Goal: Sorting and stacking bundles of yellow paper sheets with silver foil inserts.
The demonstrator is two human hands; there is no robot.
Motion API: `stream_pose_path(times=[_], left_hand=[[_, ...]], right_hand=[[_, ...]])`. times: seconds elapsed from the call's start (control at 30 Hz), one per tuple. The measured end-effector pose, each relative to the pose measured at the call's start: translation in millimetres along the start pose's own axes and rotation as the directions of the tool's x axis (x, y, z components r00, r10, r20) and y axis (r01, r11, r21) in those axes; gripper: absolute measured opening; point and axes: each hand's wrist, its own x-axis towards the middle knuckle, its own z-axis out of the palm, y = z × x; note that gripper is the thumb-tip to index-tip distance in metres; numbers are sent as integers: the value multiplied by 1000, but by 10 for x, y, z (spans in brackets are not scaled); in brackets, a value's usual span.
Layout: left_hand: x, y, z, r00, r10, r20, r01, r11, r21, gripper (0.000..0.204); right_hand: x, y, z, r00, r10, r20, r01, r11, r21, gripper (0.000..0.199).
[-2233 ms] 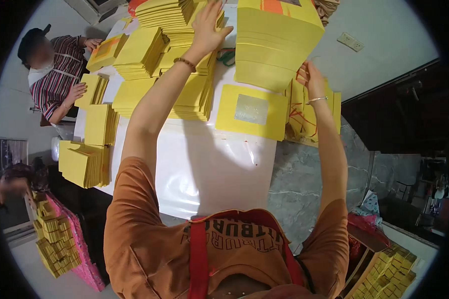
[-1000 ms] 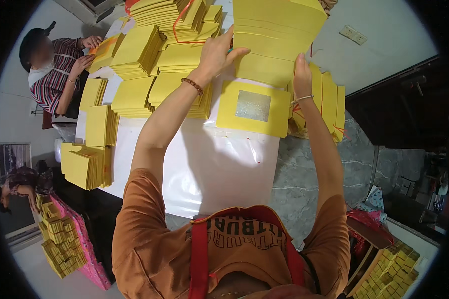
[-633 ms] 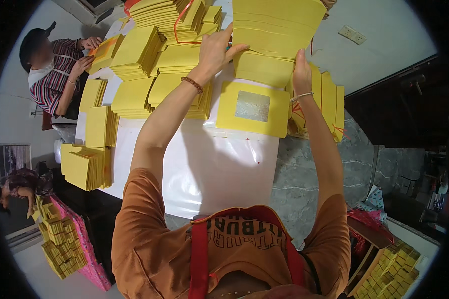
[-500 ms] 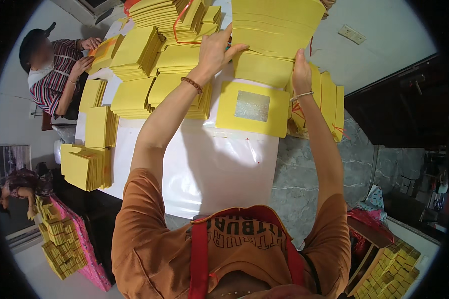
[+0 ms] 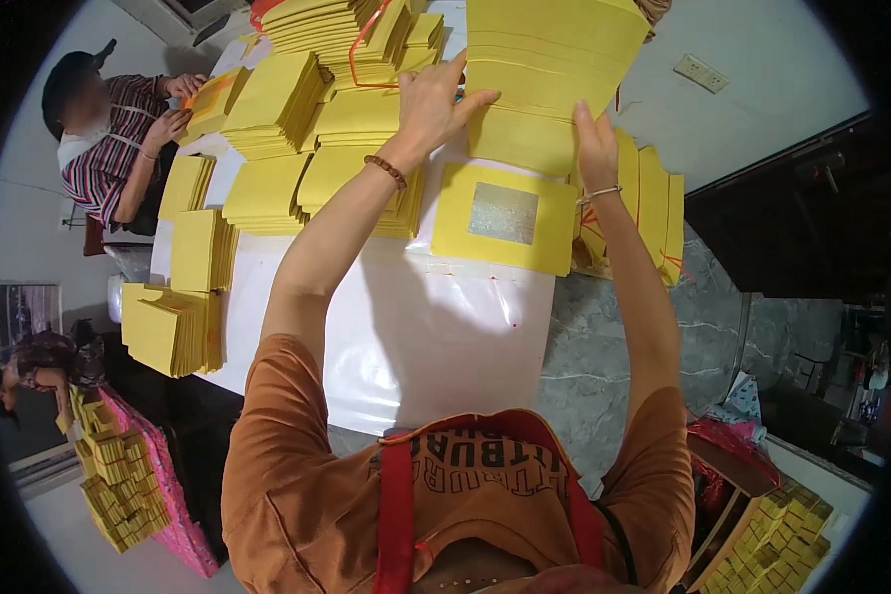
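1. The tall stack of yellow paper sheets (image 5: 549, 59) stands at the far side of the white plastic-covered surface (image 5: 416, 327), and I see both of my hands on it.
2. My left hand (image 5: 434, 99), with a brown bead bracelet at the wrist, lies spread against the stack's left edge, fingers open and flat, not closed round anything.
3. My right hand (image 5: 596, 144), with a thin silver bracelet, presses on the stack's lower right corner; I cannot tell whether its fingers curl under the sheets.
4. One yellow square sheet with a silver foil patch (image 5: 505, 216) lies flat just in front of the stack, between my two forearms.
5. To the left I count roughly five low piles of yellow sheets (image 5: 267, 94) near the top, and three more smaller piles (image 5: 173, 327) along the left edge.
6. One bundle of yellow sheets tied with red string (image 5: 653, 213) stands on edge just right of my right wrist.
7. One person in a striped shirt (image 5: 109, 148) sits at the far left corner, handling yellow sheets.
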Motion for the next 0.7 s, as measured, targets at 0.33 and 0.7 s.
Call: stream_pose_path(times=[0.33, 0.7], left_hand=[[5, 55, 34, 993, -112, 18, 113, 993, -26, 65], [11, 35, 17, 993, -108, 51, 113, 989, -94, 60]], right_hand=[[82, 210, 194, 985, -170, -29, 172, 978, 115, 65], [86, 315, 287, 981, -166, -103, 181, 972, 147, 78]])
